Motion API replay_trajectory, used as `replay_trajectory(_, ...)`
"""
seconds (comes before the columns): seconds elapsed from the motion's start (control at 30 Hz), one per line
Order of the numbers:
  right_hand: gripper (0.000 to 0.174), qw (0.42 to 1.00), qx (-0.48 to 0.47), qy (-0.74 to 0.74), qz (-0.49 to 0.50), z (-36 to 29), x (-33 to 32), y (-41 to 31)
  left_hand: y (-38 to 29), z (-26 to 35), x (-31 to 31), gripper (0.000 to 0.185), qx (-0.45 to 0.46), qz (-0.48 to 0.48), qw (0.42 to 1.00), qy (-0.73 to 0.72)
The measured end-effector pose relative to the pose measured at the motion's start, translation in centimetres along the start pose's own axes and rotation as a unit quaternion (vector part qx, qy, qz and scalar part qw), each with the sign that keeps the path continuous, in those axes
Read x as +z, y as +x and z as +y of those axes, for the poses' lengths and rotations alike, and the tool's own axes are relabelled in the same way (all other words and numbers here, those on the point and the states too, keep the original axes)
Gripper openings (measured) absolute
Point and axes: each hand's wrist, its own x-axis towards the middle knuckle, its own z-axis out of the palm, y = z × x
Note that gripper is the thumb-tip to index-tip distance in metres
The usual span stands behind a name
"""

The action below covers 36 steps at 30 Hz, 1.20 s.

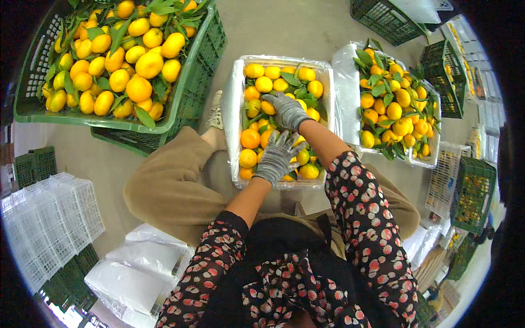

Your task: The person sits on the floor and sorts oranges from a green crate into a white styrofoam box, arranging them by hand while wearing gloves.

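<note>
Between my knees stands a white foam box lined with clear plastic film and filled with orange-yellow mandarins, some with green leaves. My left hand, in a grey knitted glove, lies palm down on the fruit in the nearer half, fingers spread. Just beyond it, my right hand, gloved alike, reaches over the middle of the box. Its fingertips point left beside a mandarin. The fingers and palm hide what lies beneath, so whether it grips a fruit does not show.
At upper left a green plastic crate heaped with leafy mandarins rests on another crate. A second foam box of mandarins adjoins mine on the right. White foam boxes and white crates stand at lower left; more crates line the right.
</note>
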Motion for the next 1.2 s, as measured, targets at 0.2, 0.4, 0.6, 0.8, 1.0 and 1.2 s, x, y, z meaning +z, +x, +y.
replay_trajectory(0.2,0.055,0.978,-0.021,0.203,0.049,3.4,-5.0,-1.1,0.1,0.1,0.5,0.074,0.007,0.02,1.0,0.016)
replay_trajectory(0.4,0.056,0.78,0.048,0.623,0.022,7.9,-5.0,-14.7,0.2,0.6,-0.2,0.071,0.002,-0.01,1.0,0.026)
replay_trajectory(0.6,0.038,0.964,0.066,0.232,0.114,6.7,2.0,-18.3,0.4,1.2,-0.5,0.071,-0.01,-0.011,0.999,0.031)
replay_trajectory(0.8,0.062,0.993,0.063,0.083,0.057,6.7,6.7,-18.0,0.5,1.5,-0.8,0.074,-0.029,-0.024,0.999,0.036)
replay_trajectory(1.0,0.051,0.991,0.09,-0.021,-0.1,6.5,3.8,-16.0,1.0,2.1,-2.3,0.078,-0.044,-0.067,0.996,0.026)
replay_trajectory(1.2,0.05,0.987,0.142,0.012,-0.072,6.8,4.9,-16.3,1.1,2.2,-1.8,0.08,-0.045,-0.062,0.997,0.021)
